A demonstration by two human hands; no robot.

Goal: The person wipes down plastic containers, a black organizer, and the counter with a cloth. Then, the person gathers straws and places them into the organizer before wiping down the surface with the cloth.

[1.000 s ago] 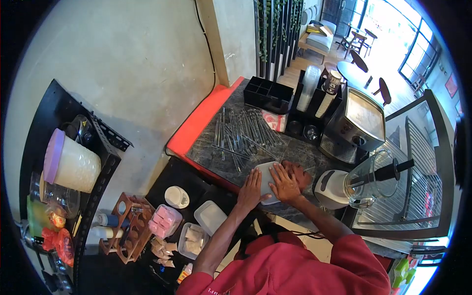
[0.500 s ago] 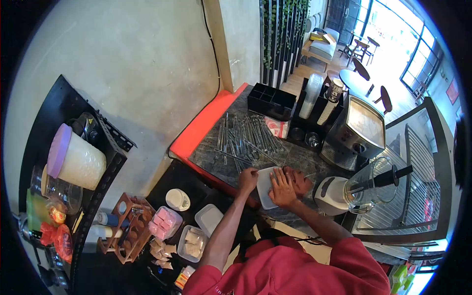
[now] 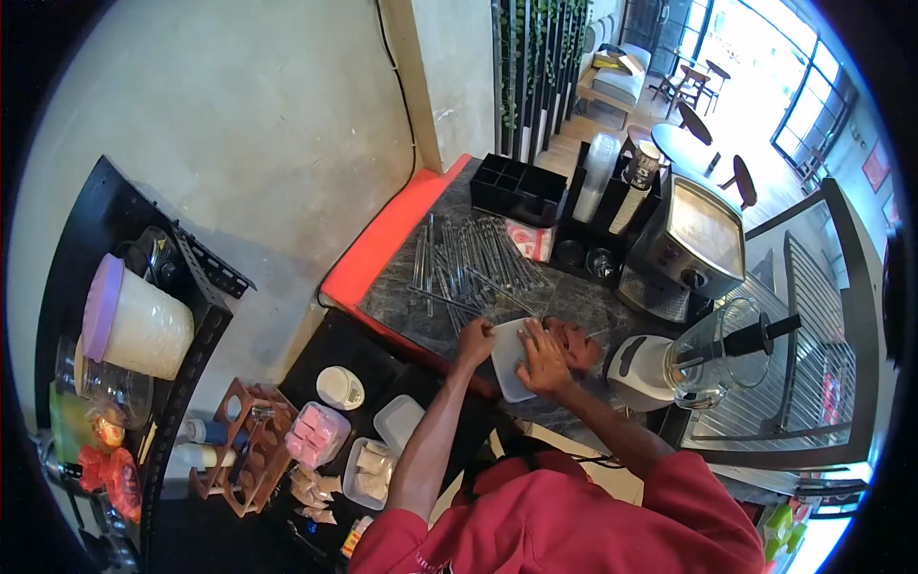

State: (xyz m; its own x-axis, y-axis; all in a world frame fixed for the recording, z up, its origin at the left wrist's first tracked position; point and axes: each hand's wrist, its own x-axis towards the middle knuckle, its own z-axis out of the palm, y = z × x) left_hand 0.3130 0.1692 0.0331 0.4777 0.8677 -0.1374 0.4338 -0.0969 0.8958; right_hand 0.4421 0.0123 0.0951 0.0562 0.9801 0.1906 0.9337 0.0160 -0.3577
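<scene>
A translucent white rectangular plastic lid or shallow tub [image 3: 510, 376] lies on the dark marble counter [image 3: 394, 293]. My right hand [image 3: 548, 360] rests flat across its right part, fingers stretched out. At its left edge is my left hand [image 3: 474, 342], with the fingers curled closed; whatever is in them is hidden. Just beyond the hands, many thin straws [image 3: 469, 263], seemingly in clear wrappers, are spread in a loose pile. Beside my right hand lies a reddish-brown shape [image 3: 579, 346] that I cannot make out.
A blender [image 3: 643, 371] and a steel coffee machine [image 3: 684, 244] stand to the right. Behind the straws are a black divided organizer [image 3: 517, 189] and stacked cups [image 3: 595, 180]. Lower left are a white scale [image 3: 340, 387], a tub of pink pieces [image 3: 318, 435] and a wooden rack [image 3: 247, 445].
The whole view has shifted slightly to the left. My right hand's fingers are a little more spread on the plastic piece; my left hand stays by its left edge.
</scene>
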